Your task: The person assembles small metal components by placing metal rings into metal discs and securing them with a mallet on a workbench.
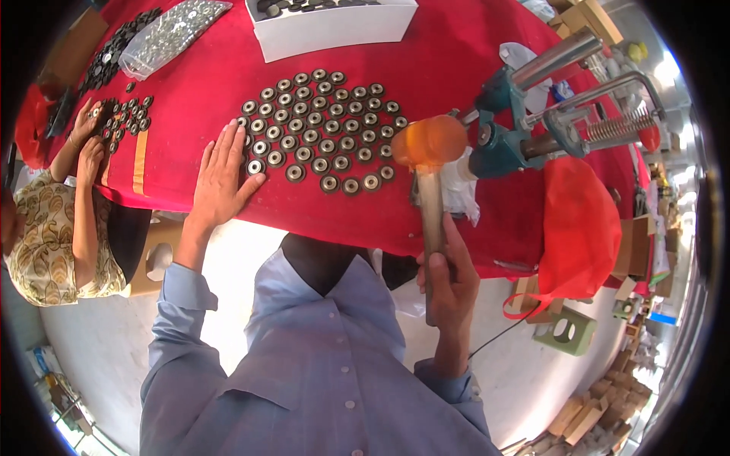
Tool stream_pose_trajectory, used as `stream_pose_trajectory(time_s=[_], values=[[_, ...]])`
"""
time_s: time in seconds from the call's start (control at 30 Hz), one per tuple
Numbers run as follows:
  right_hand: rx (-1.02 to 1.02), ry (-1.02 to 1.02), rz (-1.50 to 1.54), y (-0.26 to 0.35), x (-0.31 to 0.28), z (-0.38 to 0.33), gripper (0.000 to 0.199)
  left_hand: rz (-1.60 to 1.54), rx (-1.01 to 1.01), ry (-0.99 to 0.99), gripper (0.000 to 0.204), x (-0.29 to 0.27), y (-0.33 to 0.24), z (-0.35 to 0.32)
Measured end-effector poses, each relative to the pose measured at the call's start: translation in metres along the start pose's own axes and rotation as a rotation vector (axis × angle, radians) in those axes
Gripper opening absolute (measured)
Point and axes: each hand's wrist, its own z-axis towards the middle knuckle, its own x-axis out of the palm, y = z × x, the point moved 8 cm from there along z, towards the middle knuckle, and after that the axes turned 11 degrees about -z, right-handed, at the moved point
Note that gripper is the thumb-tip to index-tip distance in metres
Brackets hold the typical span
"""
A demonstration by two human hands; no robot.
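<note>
My right hand (450,283) is closed around the wooden handle of a mallet (431,143) with an orange head. The mallet head is raised at the right end of a spread of small round parts (327,146), dark with shiny metal rings and centre holes, like little bearings. Several rows of them lie flat on the red tablecloth (456,45). Against the left edge of this spread my left hand (220,178) rests flat, fingers stretched out and holding nothing. Its fingertips touch or nearly touch the outermost parts.
A teal hand press (498,125) with steel rods and a spring stands at the right. Beside it hangs a red bag (582,228). A white box (334,34) of dark parts and a clear bag (171,38) of metal pieces lie farther back. At left, a co-worker's hands (87,144) handle similar parts.
</note>
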Motion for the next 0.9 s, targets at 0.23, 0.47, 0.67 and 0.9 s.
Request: stream_pose_trajectory(time_s=[0.23, 0.47, 0.67, 0.9], values=[[0.023, 0.039, -0.091, -0.004, 0.003, -0.007, 0.058, 0.010, 0.008, -0.003, 0.093, 0.001, 0.000, 0.001], [0.047, 0.049, -0.096, -0.026, 0.012, -0.002, 0.058, 0.006, -0.005, 0.009, 0.091, 0.003, 0.000, -0.002], [-0.020, 0.020, -0.008, -0.001, 0.001, -0.019, 0.057, 0.028, 0.017, -0.027, 0.092, 0.002, 0.002, 0.000], [0.068, 0.067, -0.104, -0.031, 0.016, -0.012, 0.059, 0.005, -0.001, -0.002, 0.092, 0.004, 0.001, -0.001]])
